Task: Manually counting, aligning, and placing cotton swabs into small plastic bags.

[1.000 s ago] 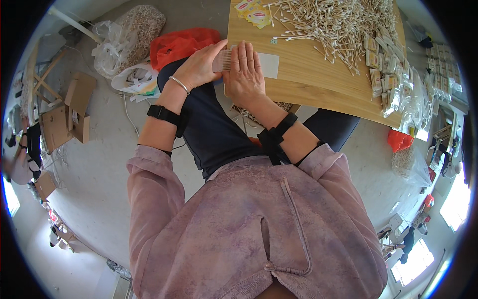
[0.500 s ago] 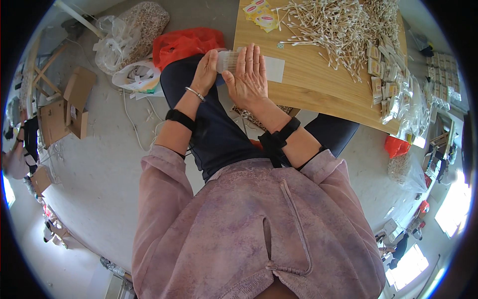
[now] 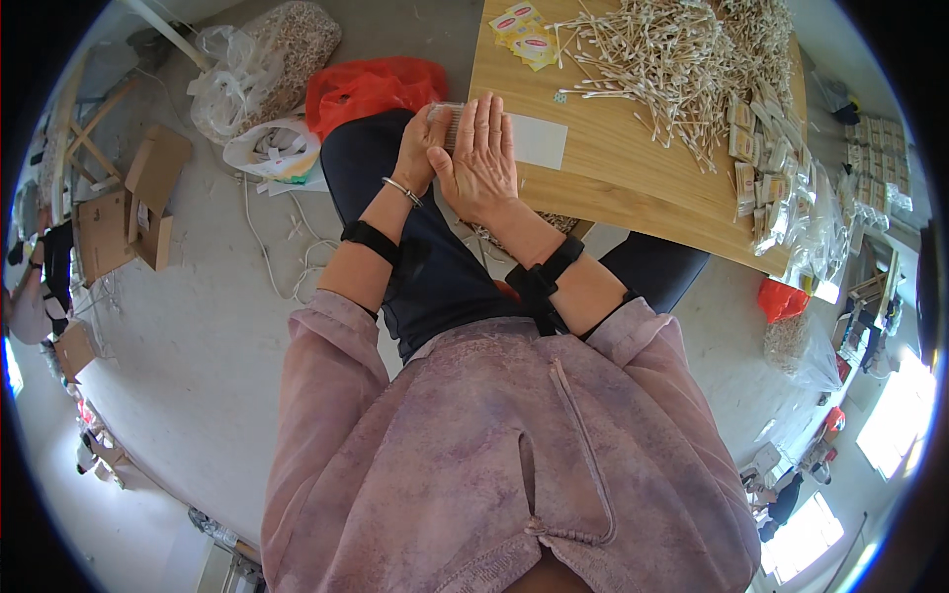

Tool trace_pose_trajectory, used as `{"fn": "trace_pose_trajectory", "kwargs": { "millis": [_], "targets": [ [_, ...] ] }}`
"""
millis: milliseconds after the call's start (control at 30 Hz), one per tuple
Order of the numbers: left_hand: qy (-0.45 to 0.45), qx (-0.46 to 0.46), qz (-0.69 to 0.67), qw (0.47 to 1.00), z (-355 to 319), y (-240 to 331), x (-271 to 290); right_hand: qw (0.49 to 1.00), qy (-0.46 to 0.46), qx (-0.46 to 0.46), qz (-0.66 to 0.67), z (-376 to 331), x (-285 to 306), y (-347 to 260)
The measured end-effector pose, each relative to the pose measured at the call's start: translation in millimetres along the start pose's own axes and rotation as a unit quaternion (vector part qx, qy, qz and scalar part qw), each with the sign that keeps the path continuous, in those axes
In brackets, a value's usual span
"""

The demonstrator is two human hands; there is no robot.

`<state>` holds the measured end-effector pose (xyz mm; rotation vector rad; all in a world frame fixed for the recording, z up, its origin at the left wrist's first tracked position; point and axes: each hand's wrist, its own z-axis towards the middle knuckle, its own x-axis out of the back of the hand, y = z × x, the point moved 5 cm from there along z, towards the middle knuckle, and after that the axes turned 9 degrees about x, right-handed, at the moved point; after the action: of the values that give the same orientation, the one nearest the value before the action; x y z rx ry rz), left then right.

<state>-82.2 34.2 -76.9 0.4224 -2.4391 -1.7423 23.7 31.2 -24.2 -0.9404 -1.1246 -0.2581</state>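
My left hand (image 3: 419, 148) is closed round a small clear pack of cotton swabs (image 3: 450, 115), just off the table's left edge. My right hand (image 3: 482, 163) lies flat with its fingers stretched out and close together. Its palm side presses against the pack and covers much of it. Beside my right fingers, a white card (image 3: 539, 141) rests on the wooden table (image 3: 603, 168). A large loose heap of cotton swabs (image 3: 682, 59) spreads over the table's far side, with yellow printed cards (image 3: 526, 38) to its left.
Filled swab packs (image 3: 746, 148) and clear plastic bags (image 3: 816, 212) pile along the table's right edge. On the floor at left are a red plastic bag (image 3: 376, 84), a big clear sack of swabs (image 3: 297, 49), an open cardboard box (image 3: 148, 212) and a white cable (image 3: 255, 247).
My right hand has shifted slightly left over the pack, hiding more of its swabs. My left hand has moved a little right and down, its fingers now wrapped further round the pack.
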Motion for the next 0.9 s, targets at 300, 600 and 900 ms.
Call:
{"fn": "trace_pose_trajectory", "kwargs": {
  "millis": [300,600,900],
  "targets": [
    [0.006,0.107,-0.111,0.988,-2.5,11.1,4.4,0.999,0.008,-0.002,0.052,0.0,3.3,4.4],
    [-0.011,0.004,0.025,1.000,9.0,-2.4,6.8,1.000,0.009,0.026,0.008,-0.1,0.1,0.7],
    [0.020,-0.020,0.136,0.990,0.4,21.8,-0.6,0.990,0.064,0.019,0.120,-10.3,22.4,28.4]
  ]
}}
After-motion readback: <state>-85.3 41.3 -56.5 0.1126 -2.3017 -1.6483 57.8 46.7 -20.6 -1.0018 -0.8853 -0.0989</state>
